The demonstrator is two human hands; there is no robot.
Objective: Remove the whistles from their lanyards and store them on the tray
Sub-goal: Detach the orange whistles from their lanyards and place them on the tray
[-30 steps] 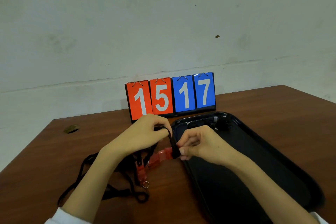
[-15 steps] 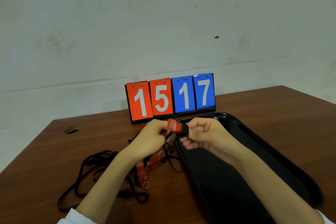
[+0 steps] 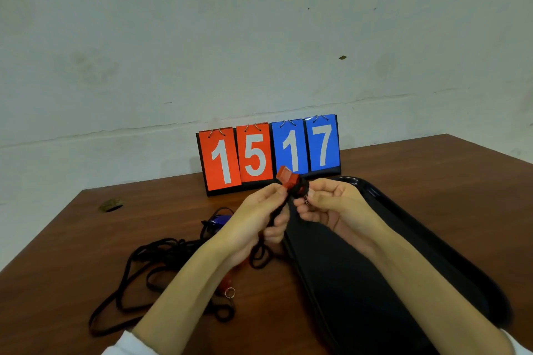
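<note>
Two hands: you lift them off the table (image 3: 86,239); they are higher now than a second ago, in front of the score cards (image 3: 268,153).
Left hand (image 3: 253,219): your fingers curl round the black lanyard (image 3: 275,210) and pinch it just under the red whistle (image 3: 288,177).
Right hand (image 3: 331,204): your fingers curl on the round end of that whistle, by its little ring.
Red whistle: it is in the air between your hands, over the far left corner of the tray (image 3: 403,216). The cord is still on it.
Tray: it lies on the right side of the table. Your arms hide much of it.
Other whistles: a blue whistle (image 3: 218,220) shows now near the middle of the table. A second red whistle (image 3: 227,279) lies nearer the front edge, in the pile of cords (image 3: 161,256).
Meaning: I think you hold it up to see the ring better. It is not free yet, so it cannot go in the tray yet.
</note>
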